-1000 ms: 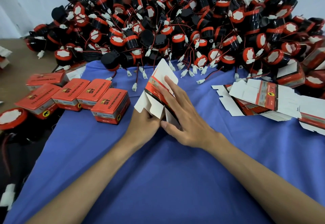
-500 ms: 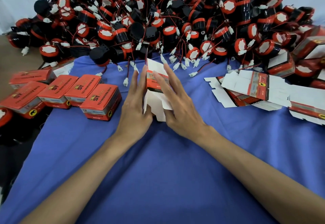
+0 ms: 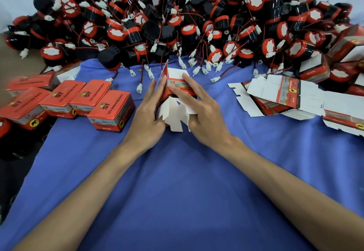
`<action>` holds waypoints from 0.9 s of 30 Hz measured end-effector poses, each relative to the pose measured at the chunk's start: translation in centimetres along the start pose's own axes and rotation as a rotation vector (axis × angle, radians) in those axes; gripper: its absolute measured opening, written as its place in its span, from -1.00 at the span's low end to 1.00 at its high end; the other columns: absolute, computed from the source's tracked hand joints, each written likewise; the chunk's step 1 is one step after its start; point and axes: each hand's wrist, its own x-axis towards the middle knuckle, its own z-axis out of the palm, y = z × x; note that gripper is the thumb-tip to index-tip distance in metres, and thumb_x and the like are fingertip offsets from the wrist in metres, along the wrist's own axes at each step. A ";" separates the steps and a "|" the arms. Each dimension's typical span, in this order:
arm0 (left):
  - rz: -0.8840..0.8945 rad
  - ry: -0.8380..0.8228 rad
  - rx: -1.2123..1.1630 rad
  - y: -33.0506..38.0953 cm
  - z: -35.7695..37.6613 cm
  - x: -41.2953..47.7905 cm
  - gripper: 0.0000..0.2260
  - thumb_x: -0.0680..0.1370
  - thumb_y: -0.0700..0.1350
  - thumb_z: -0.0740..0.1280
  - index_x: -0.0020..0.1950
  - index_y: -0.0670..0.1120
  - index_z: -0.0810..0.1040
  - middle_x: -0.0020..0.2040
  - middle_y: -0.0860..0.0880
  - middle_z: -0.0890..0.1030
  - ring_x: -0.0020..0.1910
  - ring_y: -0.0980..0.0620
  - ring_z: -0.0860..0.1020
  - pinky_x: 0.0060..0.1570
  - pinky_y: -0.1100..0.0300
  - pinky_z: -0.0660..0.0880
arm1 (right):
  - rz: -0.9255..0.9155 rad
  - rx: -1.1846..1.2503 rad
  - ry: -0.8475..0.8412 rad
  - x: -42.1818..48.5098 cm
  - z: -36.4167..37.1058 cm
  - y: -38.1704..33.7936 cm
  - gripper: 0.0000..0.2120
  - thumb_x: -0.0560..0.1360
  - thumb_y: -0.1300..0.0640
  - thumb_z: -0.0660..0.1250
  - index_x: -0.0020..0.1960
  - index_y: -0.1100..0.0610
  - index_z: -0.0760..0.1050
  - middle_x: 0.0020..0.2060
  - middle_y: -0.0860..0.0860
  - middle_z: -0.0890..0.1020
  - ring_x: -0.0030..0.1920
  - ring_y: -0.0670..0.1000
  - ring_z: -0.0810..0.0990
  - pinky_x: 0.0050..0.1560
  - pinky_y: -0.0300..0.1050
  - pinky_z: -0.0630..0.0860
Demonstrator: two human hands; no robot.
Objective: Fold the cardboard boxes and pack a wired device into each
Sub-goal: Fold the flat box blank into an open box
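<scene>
The left hand (image 3: 146, 113) and right hand (image 3: 199, 113) both grasp a half-folded box (image 3: 178, 87), held between them over the middle of the blue cloth (image 3: 177, 181). The left fingers lie along its left side with the thumb down by the flaps, and the right fingers curl spread over its red printed face. The box's white flaps (image 3: 173, 118) hang open toward the person, between the two palms. To the left, a cluster of closed red boxes (image 3: 110, 109) sits at the cloth's edge. To the right lies a fanned stack of flat box blanks (image 3: 285, 97). Behind it all, a big pile of black-and-red wired devices (image 3: 177, 24) spreads across the far side, white plugs trailing onto the cloth. Bare brown tabletop (image 3: 11, 59) shows at far left.
</scene>
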 end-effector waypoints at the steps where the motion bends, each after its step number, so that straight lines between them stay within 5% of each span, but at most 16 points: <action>1: -0.010 -0.003 0.014 0.0 0.0 0.0 -0.13 0.41 -0.54 0.17 0.47 0.22 0.03 0.48 0.31 0.04 0.52 0.26 -0.04 0.30 0.58 0.10 | 0.008 0.008 0.011 -0.1 0.0 0.2 -0.33 0.27 0.49 0.06 0.35 0.21 0.46 0.39 0.26 0.37 0.28 0.25 0.50 -0.01 0.16 0.59; 4: -0.018 0.003 0.065 0.0 -0.1 0.1 -0.19 0.44 -0.48 0.23 0.52 0.15 0.11 0.57 0.04 0.08 0.49 0.30 -0.03 0.14 0.70 0.05 | 0.079 0.100 0.048 0.2 0.0 0.4 -0.31 0.27 0.50 0.02 0.34 0.23 0.45 0.38 0.21 0.41 0.37 0.18 0.43 0.18 -0.10 0.50; 8: 0.030 0.001 -0.140 0.1 -0.2 -0.3 -0.33 0.53 -0.20 0.40 0.47 0.19 0.13 0.59 0.08 0.03 0.54 0.21 -0.03 0.22 0.57 0.23 | 0.319 0.307 0.136 0.3 -0.1 0.8 -0.27 0.30 0.56 0.01 0.35 0.12 0.46 0.26 0.02 0.55 0.32 -0.12 0.45 0.22 -0.35 0.41; 11: 0.122 -0.079 -0.071 0.3 -0.3 -0.6 -0.14 0.42 0.08 0.48 0.51 0.16 -0.04 0.60 0.07 -0.06 0.56 0.17 -0.07 0.45 0.34 0.12 | 0.619 0.573 0.154 0.6 -0.4 0.9 -0.30 0.39 0.51 -0.01 0.33 -0.02 0.49 0.08 -0.06 0.63 -0.02 -0.27 0.60 -0.02 -0.27 0.50; 13: 0.183 -0.104 0.028 0.3 -0.2 -0.6 0.01 0.35 0.14 0.53 0.53 0.12 -0.13 0.60 0.06 -0.11 0.56 0.15 -0.10 0.51 0.24 0.02 | 0.698 0.692 0.141 0.7 -0.5 0.7 -0.39 0.42 0.49 -0.01 0.26 0.04 0.53 0.09 -0.01 0.62 0.02 -0.19 0.63 0.03 -0.08 0.50; 17: 0.179 -0.035 0.041 0.3 0.1 -0.5 0.03 0.33 0.16 0.51 0.54 0.09 -0.16 0.60 0.07 -0.09 0.56 0.16 -0.09 0.51 0.21 0.02 | 0.718 0.862 0.121 0.7 -0.4 0.0 -0.51 0.40 0.42 0.09 0.07 -0.04 0.56 -0.02 0.00 0.64 0.07 0.04 0.60 0.06 -0.01 0.47; 20: 0.132 0.037 0.014 0.3 -0.1 -0.5 0.03 0.35 0.22 0.51 0.56 0.03 -0.11 0.60 0.04 -0.04 0.56 0.17 -0.04 0.52 0.09 0.08 | 0.746 1.038 0.082 0.7 -0.3 -0.4 -0.52 0.43 0.41 0.12 0.21 0.02 0.51 0.03 0.02 0.60 0.10 0.05 0.61 -0.09 -0.09 0.53; 23: 0.116 0.109 -0.010 0.5 -0.4 -0.7 -0.09 0.36 0.22 0.41 0.56 -0.09 0.07 0.56 0.02 0.15 0.53 0.13 0.14 0.44 -0.06 0.26 | 0.714 1.104 0.040 0.6 -0.4 -0.7 -0.50 0.43 0.38 0.15 0.23 -0.05 0.49 0.16 0.02 0.56 0.19 0.06 0.59 -0.20 -0.12 0.59; 27: 0.217 0.150 0.013 0.6 -0.6 -0.8 -0.33 0.38 0.15 0.39 0.40 -0.08 0.28 0.39 0.06 0.34 0.41 0.15 0.31 0.32 -0.09 0.39 | 0.613 1.005 0.002 0.5 -0.6 -1.0 -0.50 0.34 0.21 0.17 0.18 -0.21 0.43 0.23 0.01 0.51 0.20 -0.03 0.56 -0.09 -0.14 0.58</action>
